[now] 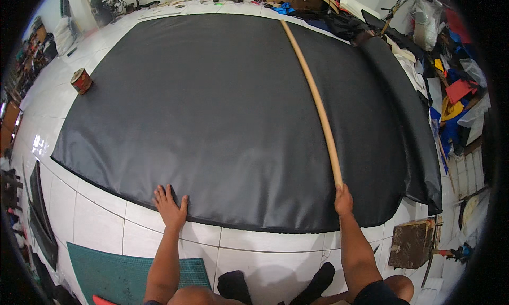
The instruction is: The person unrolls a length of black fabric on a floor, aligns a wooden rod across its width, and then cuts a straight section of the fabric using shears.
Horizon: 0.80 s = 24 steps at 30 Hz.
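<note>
I observe a large black sheet (pixel 212 109) spread over the white tiled floor (pixel 95 209), its surface lightly rippled toward the near edge and its right side raised in a long fold. The person's left hand (pixel 172 208) is open, palm down, fingers spread, resting on the sheet at its near edge. The right hand (pixel 343 200) is closed around the near end of a long wooden stick (pixel 316 98), which runs across the right part of the sheet to its far edge; whether it touches the sheet along its full length, I cannot tell. A rusty tin (pixel 81 81) stands at the sheet's left edge. A green mat (pixel 116 270) lies on the tiles at the near left, the left forearm passing above it. A worn brown block (pixel 412 243) sits near the sheet's near right corner. Coloured scraps (pixel 460 90) are heaped along the right side of the room.
</note>
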Each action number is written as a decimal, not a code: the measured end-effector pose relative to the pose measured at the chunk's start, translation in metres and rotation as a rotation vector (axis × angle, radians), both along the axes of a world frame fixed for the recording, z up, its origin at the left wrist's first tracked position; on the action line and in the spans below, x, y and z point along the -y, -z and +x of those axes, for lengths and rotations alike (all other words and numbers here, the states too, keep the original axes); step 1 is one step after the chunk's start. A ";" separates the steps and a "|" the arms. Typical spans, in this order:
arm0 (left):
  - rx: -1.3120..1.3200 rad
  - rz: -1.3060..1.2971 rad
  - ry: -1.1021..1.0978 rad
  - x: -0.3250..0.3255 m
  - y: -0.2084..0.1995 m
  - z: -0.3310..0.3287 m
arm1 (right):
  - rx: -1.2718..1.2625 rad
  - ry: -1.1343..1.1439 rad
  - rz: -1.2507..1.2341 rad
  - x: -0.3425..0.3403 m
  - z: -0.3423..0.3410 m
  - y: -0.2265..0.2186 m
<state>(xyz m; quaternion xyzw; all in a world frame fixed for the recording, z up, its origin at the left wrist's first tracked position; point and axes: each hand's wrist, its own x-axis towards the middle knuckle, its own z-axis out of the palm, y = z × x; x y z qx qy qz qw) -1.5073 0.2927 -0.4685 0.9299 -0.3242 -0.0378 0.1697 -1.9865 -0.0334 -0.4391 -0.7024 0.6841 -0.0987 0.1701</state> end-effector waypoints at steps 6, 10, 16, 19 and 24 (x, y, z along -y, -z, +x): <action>0.031 0.065 -0.120 -0.020 0.009 -0.030 | 0.155 0.252 0.078 -0.012 -0.038 -0.003; 0.046 0.029 -0.108 -0.028 0.013 -0.024 | 0.211 0.218 0.063 -0.018 0.019 -0.027; 0.059 -0.001 -0.109 -0.023 0.011 -0.025 | 0.073 -0.254 -0.053 -0.062 0.099 -0.017; 0.059 -0.039 -0.116 -0.029 0.009 -0.026 | -0.055 -0.483 0.006 -0.083 0.156 -0.025; 0.024 -0.189 -0.120 -0.034 0.016 -0.024 | -0.183 -0.936 0.056 -0.114 0.180 -0.036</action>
